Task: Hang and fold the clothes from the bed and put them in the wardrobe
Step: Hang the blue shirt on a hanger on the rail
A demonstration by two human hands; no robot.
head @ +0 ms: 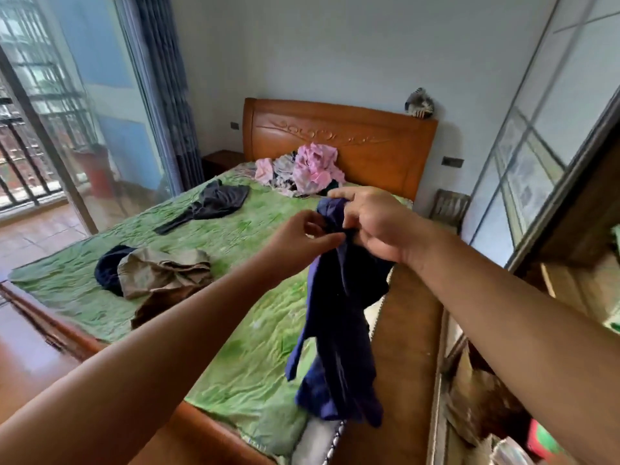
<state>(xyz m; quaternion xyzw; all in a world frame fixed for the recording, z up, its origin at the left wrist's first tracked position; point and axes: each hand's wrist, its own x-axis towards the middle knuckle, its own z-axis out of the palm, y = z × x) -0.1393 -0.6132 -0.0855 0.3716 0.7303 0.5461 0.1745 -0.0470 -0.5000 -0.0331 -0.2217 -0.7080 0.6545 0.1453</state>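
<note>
Fingers [339, 195] of the right hand [375, 226] curl over the bunched top of a dark blue garment [339, 330] and grip it. The left hand [298, 239] pinches the same cloth just beside it, thumb and fingertips closed on the fabric. The garment hangs in the air from both hands, crumpled and twisted, above the right edge of the bed [235, 236], its lower end dangling over the green sheet near the foot corner. On the sheet lie more clothes: a pink and pale heap [312, 169] against the carved wooden headboard [369, 142], a dark grey garment [214, 203] spread towards the far left side, and a khaki-brown garment [164, 273] touching a navy piece [109, 270] near the left edge. The wardrobe [570, 182] stands along the right, its paned sliding door beside the right forearm
</note>
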